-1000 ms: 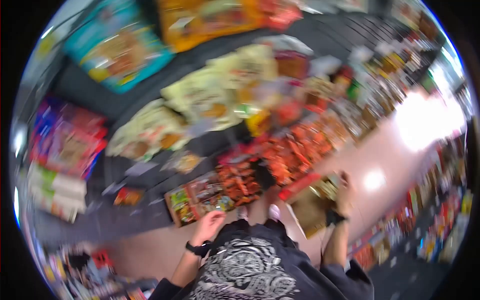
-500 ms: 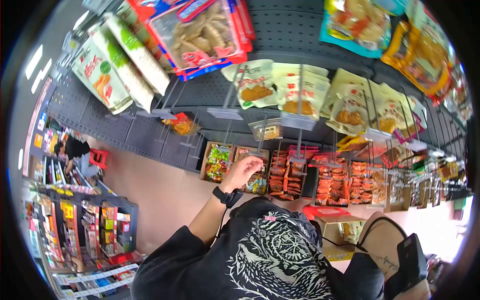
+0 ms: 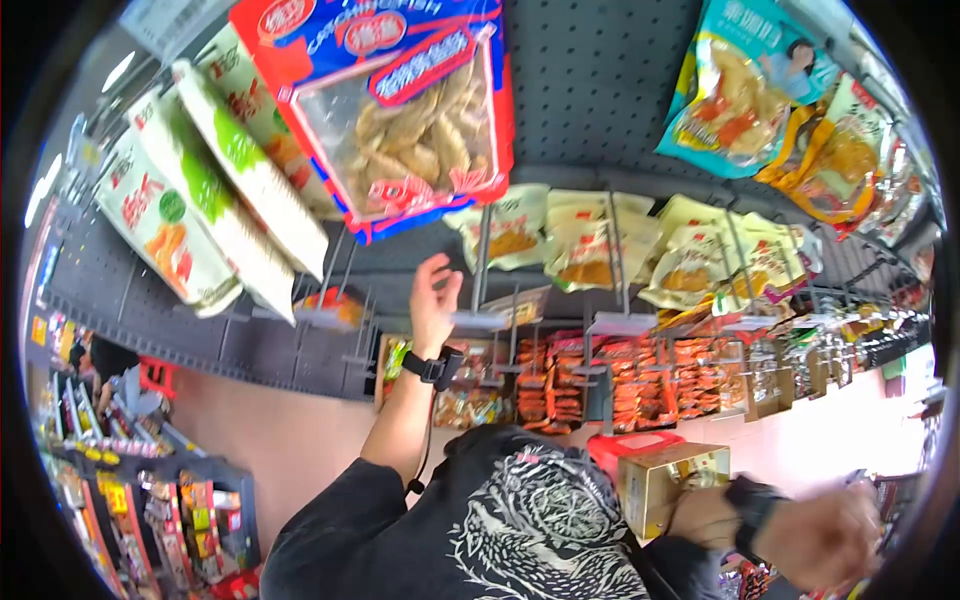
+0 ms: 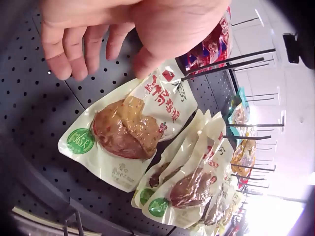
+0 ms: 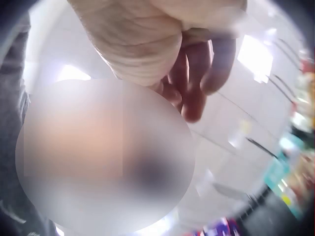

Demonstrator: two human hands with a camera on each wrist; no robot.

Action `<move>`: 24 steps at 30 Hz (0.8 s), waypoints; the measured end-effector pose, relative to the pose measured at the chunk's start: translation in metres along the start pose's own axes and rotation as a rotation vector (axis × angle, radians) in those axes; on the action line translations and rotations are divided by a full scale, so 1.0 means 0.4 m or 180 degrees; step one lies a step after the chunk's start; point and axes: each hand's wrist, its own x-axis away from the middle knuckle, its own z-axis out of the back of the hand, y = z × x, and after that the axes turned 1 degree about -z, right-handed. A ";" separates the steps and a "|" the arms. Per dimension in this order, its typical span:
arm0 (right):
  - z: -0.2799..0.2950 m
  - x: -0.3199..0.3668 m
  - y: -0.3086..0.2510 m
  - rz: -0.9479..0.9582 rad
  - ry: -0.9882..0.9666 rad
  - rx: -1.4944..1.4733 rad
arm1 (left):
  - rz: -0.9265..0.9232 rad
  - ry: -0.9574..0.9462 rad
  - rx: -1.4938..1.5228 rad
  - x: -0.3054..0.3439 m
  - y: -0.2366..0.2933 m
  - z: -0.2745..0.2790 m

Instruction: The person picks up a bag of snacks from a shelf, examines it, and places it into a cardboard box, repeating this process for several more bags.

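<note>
My left hand is raised to the dark pegboard rack, its fingers loosely bent around nothing. In the left wrist view the thumb overlaps the top of a pale packet of brown meat, and the fingers hang in front of the perforated panel. A large red and blue packet of dried snacks hangs just above that hand in the head view. Blurred at the lower right is my right hand, away from the shelf. Its fingers curl loosely with nothing held in the right wrist view.
Metal hooks jut out from the pegboard. Further pale packets and a turquoise packet hang to the right. Below stand boxes of small orange packets. An open cardboard box is near my right forearm.
My left hand has risen from over the lower boxes to the hanging packets. The right arm has swung outward, bringing that hand into the head view. The head view has shifted too.
</note>
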 end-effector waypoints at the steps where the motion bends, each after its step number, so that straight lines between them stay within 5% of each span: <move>1: 0.029 0.068 0.028 -0.0861 -0.0448 0.0438 | -0.0074 0.0008 -0.0102 -0.028 0.005 -0.015; 2: -0.002 0.123 0.108 -0.0968 -0.1237 0.2864 | -0.0142 0.0015 -0.0201 -0.049 0.011 -0.029; 4: -0.065 0.231 0.239 -0.2645 -0.0932 0.3261 | -0.0258 -0.0160 0.0010 -0.070 0.019 -0.054; 6: -0.014 0.329 0.333 -0.3514 -0.2049 0.2821 | 0.0108 -0.0390 0.1117 -0.084 0.010 -0.076; 8: 0.026 0.457 0.388 -0.4124 -0.1835 0.2284 | 0.0156 -0.0538 0.0792 -0.091 -0.026 -0.070; 10: 0.006 0.506 0.419 -0.4101 -0.1571 0.2043 | -0.0055 -0.0330 0.1150 -0.068 0.020 -0.076; 12: -0.027 0.508 0.434 -0.3559 -0.1888 0.2425 | -0.0130 -0.0197 0.0293 -0.040 0.016 -0.036; 16: -0.103 0.490 0.493 -0.3200 -0.1556 0.2505 | -0.0718 -0.0440 -0.0170 0.020 0.104 0.028; 18: -0.122 0.521 0.562 -0.3177 -0.0966 0.2220 | 0.0131 -0.0545 0.0443 0.052 0.144 0.045; 20: -0.158 0.511 0.609 -0.3471 -0.0679 0.1656 | 0.0177 -0.0676 0.0312 0.074 0.179 0.066; 24: -0.165 0.526 0.622 -0.3677 -0.0986 0.0903 | 0.0803 -0.0972 0.0818 0.139 0.199 0.104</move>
